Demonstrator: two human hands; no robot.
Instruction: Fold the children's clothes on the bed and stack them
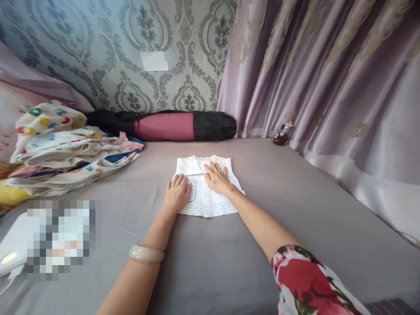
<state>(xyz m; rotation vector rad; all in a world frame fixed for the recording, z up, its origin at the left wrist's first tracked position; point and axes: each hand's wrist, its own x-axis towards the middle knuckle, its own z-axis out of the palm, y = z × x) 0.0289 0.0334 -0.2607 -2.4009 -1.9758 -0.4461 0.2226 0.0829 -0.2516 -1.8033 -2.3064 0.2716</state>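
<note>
Setting: grey sheet (pixel 295 197) as the working surface, patterned wall (pixel 146 22) behind at 12 o'clock, lilac curtains (pixel 302 52) at 2 o'clock.

Item: white garment (pixel 210 206) at 12 o'clock from the person, laid flat on the sheet; lettering along its near part, line drawing left of centre. Plain band (pixel 190 165) crosses its far end, apparently turned over.

Hands: left hand (pixel 177 192) palm-down at the garment's 9 o'clock edge, fingers slightly bent, no grip seen. Right hand (pixel 217 177) spread over the band, towards 1 o'clock, pressing rather than grasping.

Progress (judged): garment laid out, one fold seemingly made; near part lies unfolded. Whether more folding remains cannot be told.

Around the garment: clothes heap (pixel 65 146) at 10 o'clock, rather loosely stacked; black-and-pink bundle (pixel 164 127) at 11; bottle (pixel 282 134) near the curtains at 2; white device (pixel 15 243) with cable between 8 and 9, beside a pixelated patch, contents unreadable.
</note>
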